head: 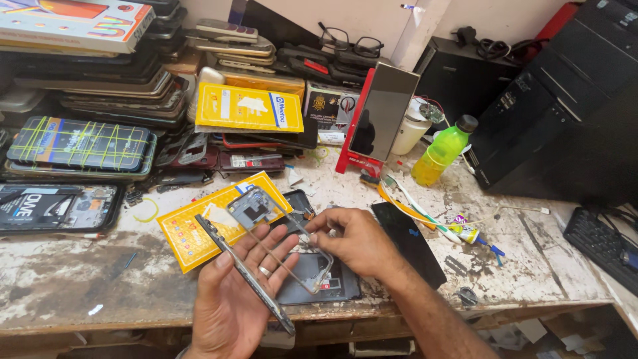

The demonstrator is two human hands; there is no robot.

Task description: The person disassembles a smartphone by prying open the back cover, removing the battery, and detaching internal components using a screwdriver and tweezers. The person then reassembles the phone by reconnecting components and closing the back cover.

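You're holding a grey phone mid-frame [256,252] across your left hand [232,299], palm up, near the bench's [66,279] front edge; its camera end is pointing toward the back. Your right hand [359,242] is pinching the frame's right rail. Under it an opened phone body [319,279] is lying on the bench, w/ a yellow card [183,233] just left & a black screen panel [412,242] just right. A green bottle [442,151] is standing further back, right side.

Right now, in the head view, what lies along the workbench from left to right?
Opened phone → yellow packet → left hand holding a phone frame → right hand → black glass panel → glue tube → keyboard.
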